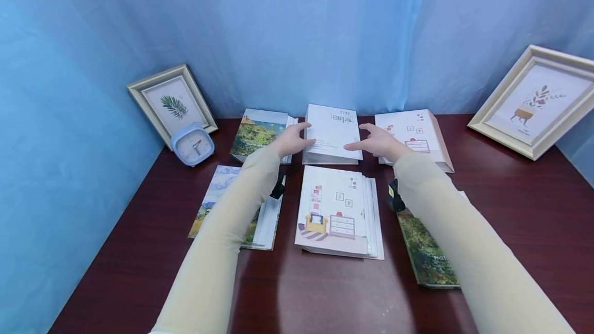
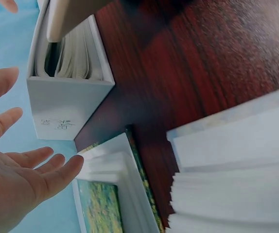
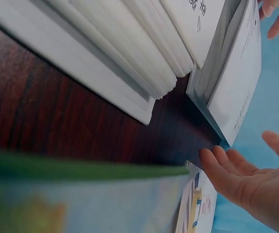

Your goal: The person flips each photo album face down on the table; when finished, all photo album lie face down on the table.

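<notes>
Dark red table, six albums in two rows. At back centre, a white album [image 1: 331, 128], Chinese characters at its top right; I make out 时光. Back left, a landscape album [image 1: 252, 138] printed PHOTO ALBUM. Left hand [image 1: 291, 140] and right hand [image 1: 378, 142] flank the white album, thumbs and fingers spread wide. Both grips released, nothing grasped; whether fingertips touch the cover, I cannot tell.

Sleeves, long, one pair: left sleeve [image 1: 215, 262] and right sleeve [image 1: 464, 241], plain pale cream-yellow, lightly creased, close-fitting at the wrist. Wrist devices, black, compact, two: left device [image 1: 278, 187]; right device [image 1: 396, 198], bearing a small yellow mark [image 1: 391, 191].
</notes>
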`<action>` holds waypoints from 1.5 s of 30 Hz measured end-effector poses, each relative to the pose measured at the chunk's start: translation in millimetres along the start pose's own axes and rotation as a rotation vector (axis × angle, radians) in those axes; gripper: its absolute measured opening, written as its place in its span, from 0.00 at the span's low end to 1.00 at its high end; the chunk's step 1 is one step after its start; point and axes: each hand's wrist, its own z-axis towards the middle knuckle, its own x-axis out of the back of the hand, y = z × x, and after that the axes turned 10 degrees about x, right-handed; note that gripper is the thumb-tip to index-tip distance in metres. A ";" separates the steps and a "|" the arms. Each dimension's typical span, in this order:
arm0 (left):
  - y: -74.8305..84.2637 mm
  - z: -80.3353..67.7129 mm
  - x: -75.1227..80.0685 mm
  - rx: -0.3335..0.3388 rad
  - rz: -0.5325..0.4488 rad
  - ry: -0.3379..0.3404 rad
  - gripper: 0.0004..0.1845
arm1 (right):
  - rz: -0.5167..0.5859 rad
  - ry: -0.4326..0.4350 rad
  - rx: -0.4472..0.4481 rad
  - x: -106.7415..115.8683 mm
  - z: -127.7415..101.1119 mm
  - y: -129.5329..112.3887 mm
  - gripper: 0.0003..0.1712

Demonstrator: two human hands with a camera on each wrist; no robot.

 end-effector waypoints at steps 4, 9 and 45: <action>-4.2 -1.0 -0.5 0.012 -0.015 -0.007 0.31 | 0.000 -0.002 -0.005 -1.8 1.4 0.9 0.54; -8.1 -2.2 -2.1 0.025 -0.022 -0.004 0.31 | 0.034 -0.019 -0.028 -5.1 2.6 0.8 0.54; -18.7 -3.9 -14.3 0.057 -0.195 -0.097 0.31 | 0.271 -0.013 -0.079 -17.2 11.4 10.1 0.48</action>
